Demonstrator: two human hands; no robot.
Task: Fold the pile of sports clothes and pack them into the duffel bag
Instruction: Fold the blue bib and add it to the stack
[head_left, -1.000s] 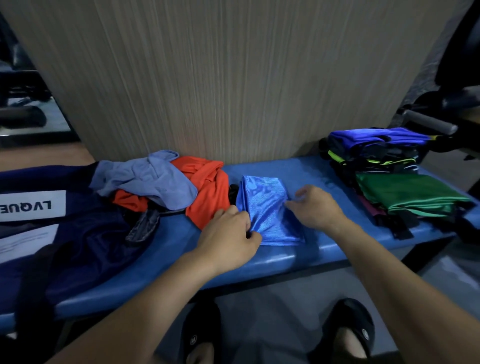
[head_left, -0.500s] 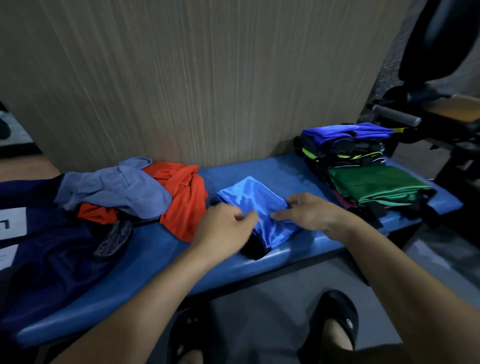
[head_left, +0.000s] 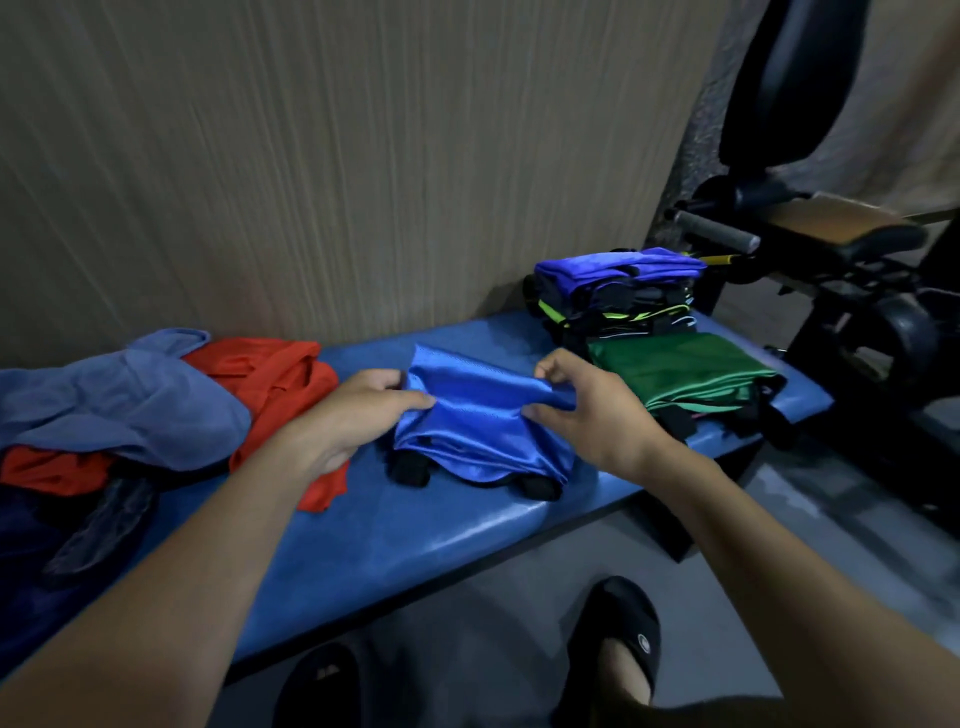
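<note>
Both your hands are on the shiny blue garment (head_left: 478, 426), which sits near the middle of the blue desk (head_left: 467, 525), closer to its front edge than to the wall side. Your left hand (head_left: 353, 415) pinches the garment's left end, thumb on top and fingers tucked behind; your right hand (head_left: 587, 410) pinches the right end the same way, so each grip is closed on cloth, not spread flat. The garment's long axis runs left to right between your two hands, and its upper edge is lifted off the desk while the lower edge (with some black trim or a black piece showing beneath, I can't tell which) rests on the padding. The folded stack (head_left: 660, 332) waits at the desk's right end, just beyond your right hand, so that hand is the nearer one for carrying the piece over. The unfolded pile (head_left: 156, 400) lies toward the desk's left end, beside your left wrist. My judgement: you're finishing this fold, then shifting it rightward.
</note>
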